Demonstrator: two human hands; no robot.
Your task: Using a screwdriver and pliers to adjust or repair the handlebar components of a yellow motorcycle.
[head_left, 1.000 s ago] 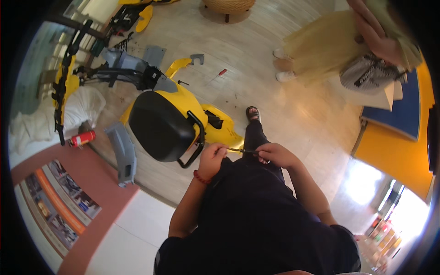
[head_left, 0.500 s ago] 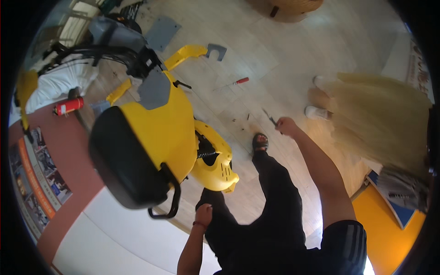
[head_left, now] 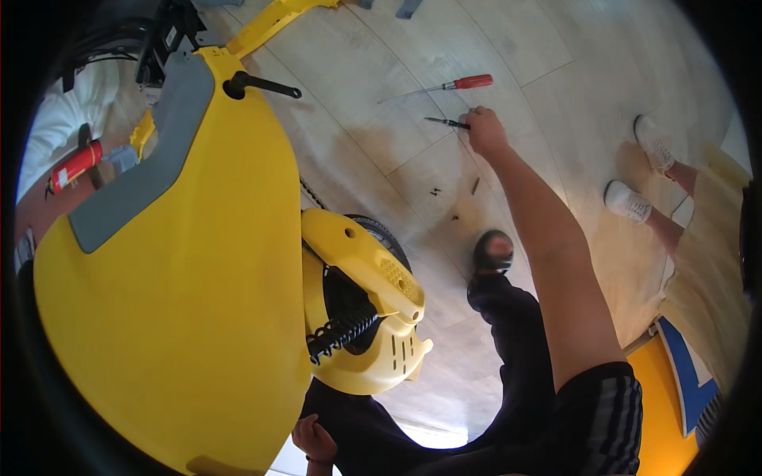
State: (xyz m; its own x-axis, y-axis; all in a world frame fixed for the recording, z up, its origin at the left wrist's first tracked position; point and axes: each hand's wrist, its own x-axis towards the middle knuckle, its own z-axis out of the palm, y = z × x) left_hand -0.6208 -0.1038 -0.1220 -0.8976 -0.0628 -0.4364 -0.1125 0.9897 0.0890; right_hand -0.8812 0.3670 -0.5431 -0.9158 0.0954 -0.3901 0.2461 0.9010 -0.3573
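Low over the floor, my right hand grips a dark screwdriver-like tool pointing left. A screwdriver with red handle lies just beyond it. Small screws are scattered below. My left hand is curled at my leg beside the yellow scooter body, its contents, if any, hidden. The scooter has a grey panel, a black rod, a coil spring shock and a yellow rear cover.
At right stands a person in a pale skirt and white shoes, near an orange and blue board. A red fire extinguisher and white cloth are at left. A loose yellow part lies beyond the scooter.
I have bent lower toward the floor and scooter. My hands parted; the right carried the dark tool forward beside the red-handled screwdriver, while the left moved down by my leg.
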